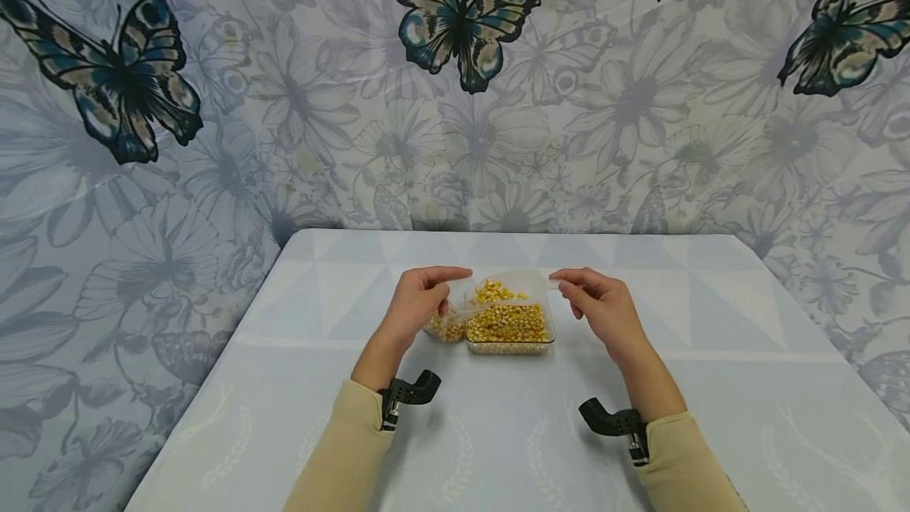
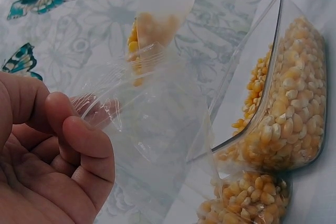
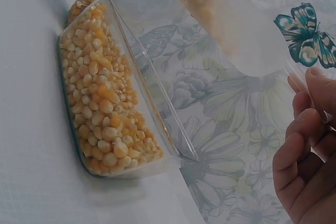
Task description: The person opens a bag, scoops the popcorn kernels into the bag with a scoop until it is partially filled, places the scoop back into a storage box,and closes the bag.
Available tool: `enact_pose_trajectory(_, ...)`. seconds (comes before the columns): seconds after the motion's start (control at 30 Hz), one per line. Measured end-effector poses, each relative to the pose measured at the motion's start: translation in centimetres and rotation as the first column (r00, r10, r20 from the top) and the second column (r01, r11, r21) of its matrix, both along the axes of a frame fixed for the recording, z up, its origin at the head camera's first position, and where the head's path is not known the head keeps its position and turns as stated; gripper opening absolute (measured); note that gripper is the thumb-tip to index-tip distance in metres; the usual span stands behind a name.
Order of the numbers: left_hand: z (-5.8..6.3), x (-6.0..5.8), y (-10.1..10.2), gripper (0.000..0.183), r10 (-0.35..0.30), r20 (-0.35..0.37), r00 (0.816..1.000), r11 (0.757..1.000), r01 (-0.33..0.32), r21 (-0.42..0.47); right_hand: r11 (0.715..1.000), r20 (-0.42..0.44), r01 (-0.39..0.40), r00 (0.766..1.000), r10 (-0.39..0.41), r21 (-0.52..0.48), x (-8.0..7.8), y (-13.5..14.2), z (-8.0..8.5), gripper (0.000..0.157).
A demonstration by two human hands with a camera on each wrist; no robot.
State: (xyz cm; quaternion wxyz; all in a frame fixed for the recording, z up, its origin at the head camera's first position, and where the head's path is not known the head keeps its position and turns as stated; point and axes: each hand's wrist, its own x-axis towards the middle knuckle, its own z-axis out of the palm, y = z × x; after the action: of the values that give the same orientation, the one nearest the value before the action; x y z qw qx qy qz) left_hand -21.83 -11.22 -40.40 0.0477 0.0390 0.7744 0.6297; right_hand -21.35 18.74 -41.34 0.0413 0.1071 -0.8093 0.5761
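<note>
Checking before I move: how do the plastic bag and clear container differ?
The bag is thin and creased; the container is stiff-walled. The left hand pinches the bag; the container stands unheld on the table. The container shows more corn than the bag. Both are see-through and hold corn.

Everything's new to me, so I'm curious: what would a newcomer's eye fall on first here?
Probably the teal butterflies on the backdrop, above the pale table. Next, the clear box of corn kernels on that table, between the left hand, holding a clear bag, and the right hand, holding a whitish scoop.
</note>
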Motion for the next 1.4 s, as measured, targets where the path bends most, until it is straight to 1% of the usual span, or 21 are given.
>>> enact_pose_trajectory(0.27,0.0,0.0,0.1,0.042,-0.003,-0.012,1.0,1.0,0.003,0.002,0.999,-0.037,0.019,0.999,-0.017,0.04,0.2,-0.3,0.4,0.029)
enact_pose_trajectory(0.43,0.0,0.0,0.1,0.043,0.001,-0.002,1.0,1.0,-0.001,0.003,0.997,-0.075,0.028,0.997,-0.023,0.074,0.3,-0.6,0.5,0.025)
enact_pose_trajectory(0.7,0.0,0.0,0.1,0.043,0.001,0.004,1.0,1.0,-0.001,0.004,0.99,-0.172,0.048,0.985,-0.025,0.136,0.7,-1.2,1.2,0.022)
enact_pose_trajectory(0.93,-0.1,0.0,0.0,0.042,-0.011,-0.006,1.0,1.0,0.011,0.007,0.986,-0.225,0.062,0.974,-0.026,0.155,1.1,-1.6,1.4,0.021)
enact_pose_trajectory(1.1,-0.2,-0.1,0.0,0.043,-0.012,-0.008,1.0,1.0,0.012,0.006,0.982,-0.277,0.077,0.961,-0.026,0.175,1.2,-1.7,1.3,0.02)
enact_pose_trajectory(1.4,-0.2,-0.1,0.0,0.043,-0.014,-0.013,1.0,1.0,0.014,0.01,0.961,-0.381,0.132,0.924,-0.031,0.242,1.4,-1.9,1.5,0.018)
